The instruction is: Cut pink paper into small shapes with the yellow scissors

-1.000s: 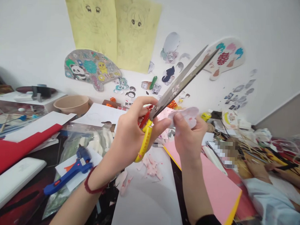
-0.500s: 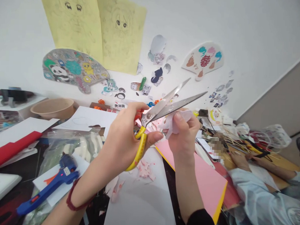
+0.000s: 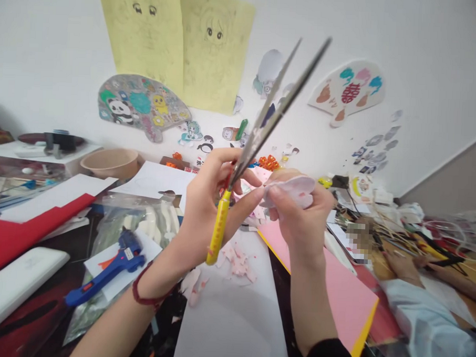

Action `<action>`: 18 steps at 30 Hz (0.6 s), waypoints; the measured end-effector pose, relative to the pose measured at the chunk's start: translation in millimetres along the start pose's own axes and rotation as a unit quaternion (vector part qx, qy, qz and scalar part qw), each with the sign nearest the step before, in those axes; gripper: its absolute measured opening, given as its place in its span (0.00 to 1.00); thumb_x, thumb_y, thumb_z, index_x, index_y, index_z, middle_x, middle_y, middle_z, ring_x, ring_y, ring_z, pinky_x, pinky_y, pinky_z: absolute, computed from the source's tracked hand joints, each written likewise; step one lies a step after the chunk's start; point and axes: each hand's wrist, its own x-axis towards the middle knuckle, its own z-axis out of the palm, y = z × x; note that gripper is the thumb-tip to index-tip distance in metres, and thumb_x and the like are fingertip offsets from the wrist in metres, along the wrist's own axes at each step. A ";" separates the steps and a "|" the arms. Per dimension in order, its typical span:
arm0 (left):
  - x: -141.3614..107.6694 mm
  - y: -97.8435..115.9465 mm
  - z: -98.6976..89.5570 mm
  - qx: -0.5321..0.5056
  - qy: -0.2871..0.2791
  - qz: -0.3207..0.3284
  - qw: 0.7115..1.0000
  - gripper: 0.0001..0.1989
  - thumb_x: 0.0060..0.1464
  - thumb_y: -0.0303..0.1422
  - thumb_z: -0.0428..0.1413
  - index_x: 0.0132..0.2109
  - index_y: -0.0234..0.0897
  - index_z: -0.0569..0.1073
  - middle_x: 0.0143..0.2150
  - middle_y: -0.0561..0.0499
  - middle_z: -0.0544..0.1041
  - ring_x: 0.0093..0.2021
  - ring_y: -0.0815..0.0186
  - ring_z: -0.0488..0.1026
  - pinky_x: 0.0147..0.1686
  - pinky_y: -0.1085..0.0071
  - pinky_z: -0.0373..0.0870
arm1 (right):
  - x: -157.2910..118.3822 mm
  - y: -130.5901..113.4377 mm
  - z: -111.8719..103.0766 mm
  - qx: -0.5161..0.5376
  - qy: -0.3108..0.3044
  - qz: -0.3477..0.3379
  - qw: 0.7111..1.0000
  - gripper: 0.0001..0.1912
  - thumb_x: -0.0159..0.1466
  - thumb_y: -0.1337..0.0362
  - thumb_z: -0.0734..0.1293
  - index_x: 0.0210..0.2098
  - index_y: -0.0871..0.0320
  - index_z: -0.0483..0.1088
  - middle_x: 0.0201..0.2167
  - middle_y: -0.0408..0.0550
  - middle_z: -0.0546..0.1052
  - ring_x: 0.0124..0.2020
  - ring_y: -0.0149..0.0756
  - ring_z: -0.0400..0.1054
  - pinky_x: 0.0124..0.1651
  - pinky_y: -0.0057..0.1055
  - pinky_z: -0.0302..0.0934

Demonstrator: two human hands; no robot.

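Note:
Scissors (image 3: 220, 225) with yellow and red handles hang in my left hand (image 3: 209, 209), blades slightly apart and pointing up and to the right. The thumb and fingertips of that hand reach to the left edge of a pale pink paper piece (image 3: 296, 187). My right hand (image 3: 303, 218) pinches this rounded piece between thumb and fingers. Below both hands, pink paper scraps (image 3: 238, 262) lie on a white sheet (image 3: 231, 325).
At the left are a blue glue gun (image 3: 107, 275), a white box-like object (image 3: 24, 285) and a tan bowl (image 3: 110, 163). Pink sheets (image 3: 347, 288) lie at right, near a person's sleeve (image 3: 421, 318) and hands. A wall stands behind.
The scissors have swung more upright and their blades have come closer together. My left fingertips have moved to the paper piece, which now shows flatter. The view has shifted left.

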 end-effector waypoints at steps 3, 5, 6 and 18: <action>0.3 -1.6 -5.4 0.103 -0.014 0.019 0.994 0.12 0.62 0.32 0.61 0.51 0.41 0.69 0.36 0.54 0.75 0.31 0.68 0.69 0.34 0.68 0.66 | 2.5 0.8 -1.1 -0.002 0.031 0.026 0.999 0.08 0.55 0.61 0.78 0.26 0.55 0.78 0.27 0.42 0.78 0.19 0.26 0.62 0.17 0.27 0.55; 1.8 -7.3 -11.1 0.199 -0.026 0.042 0.979 0.11 0.63 0.33 0.60 0.51 0.40 0.69 0.35 0.54 0.74 0.32 0.67 0.68 0.34 0.68 0.65 | 7.6 0.4 -7.0 0.008 0.085 0.041 0.995 0.06 0.55 0.63 0.78 0.27 0.56 0.79 0.24 0.41 0.77 0.17 0.25 0.61 0.15 0.26 0.53; 2.9 -11.2 -14.3 0.257 -0.033 0.057 0.964 0.11 0.63 0.33 0.59 0.51 0.40 0.70 0.36 0.53 0.74 0.33 0.66 0.69 0.34 0.68 0.65 | 11.2 -0.2 -11.8 0.017 0.129 0.040 0.991 0.06 0.55 0.65 0.78 0.26 0.56 0.78 0.22 0.40 0.75 0.16 0.24 0.60 0.14 0.26 0.51; -33.1 -35.2 -38.4 0.616 -0.211 0.324 0.686 0.19 0.65 0.19 0.48 0.59 0.36 0.71 0.33 0.44 0.75 0.35 0.57 0.71 0.32 0.62 0.64 | 26.8 -17.7 -77.0 -0.015 0.388 -0.097 0.916 0.09 0.58 0.67 0.75 0.27 0.53 0.71 0.30 0.36 0.76 0.29 0.23 0.70 0.22 0.25 0.51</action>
